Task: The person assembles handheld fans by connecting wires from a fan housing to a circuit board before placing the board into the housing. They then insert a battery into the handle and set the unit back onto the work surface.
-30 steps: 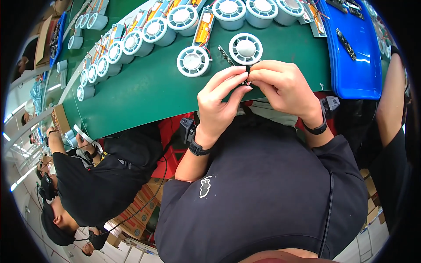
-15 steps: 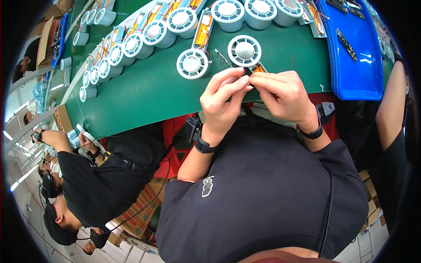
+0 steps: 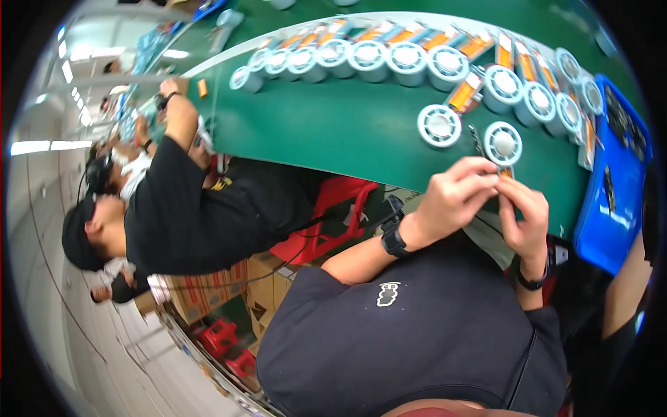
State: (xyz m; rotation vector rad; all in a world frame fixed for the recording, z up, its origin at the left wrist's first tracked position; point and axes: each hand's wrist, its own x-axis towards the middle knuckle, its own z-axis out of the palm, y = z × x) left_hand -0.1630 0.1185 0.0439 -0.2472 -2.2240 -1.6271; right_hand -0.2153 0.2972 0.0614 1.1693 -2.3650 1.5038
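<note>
My left hand (image 3: 455, 196) and my right hand (image 3: 526, 214) meet at the near edge of the green table, both closed in a pinch with fingertips together. What they pinch is too small and too hidden to make out. Just beyond the fingertips lies a pale blue round unit with a spoked face (image 3: 502, 144). An orange part (image 3: 506, 171) of it shows partly behind my fingers. Left of that unit is a narrow dark circuit board strip (image 3: 476, 140). A second round unit (image 3: 439, 126) stands further left, with an orange battery piece (image 3: 464, 93) in a housing behind it.
A curved row of similar round units (image 3: 368, 57) runs across the green table (image 3: 313, 125). To the right lies a blue tray (image 3: 604, 236) with dark circuit boards. A person in black (image 3: 201, 215) sits at my left by a red stool (image 3: 330, 215). Another person's arm (image 3: 625, 285) is at right.
My view has swung left, so the table and hands appear further right. Both hands remain pinched together in front of the same round unit.
</note>
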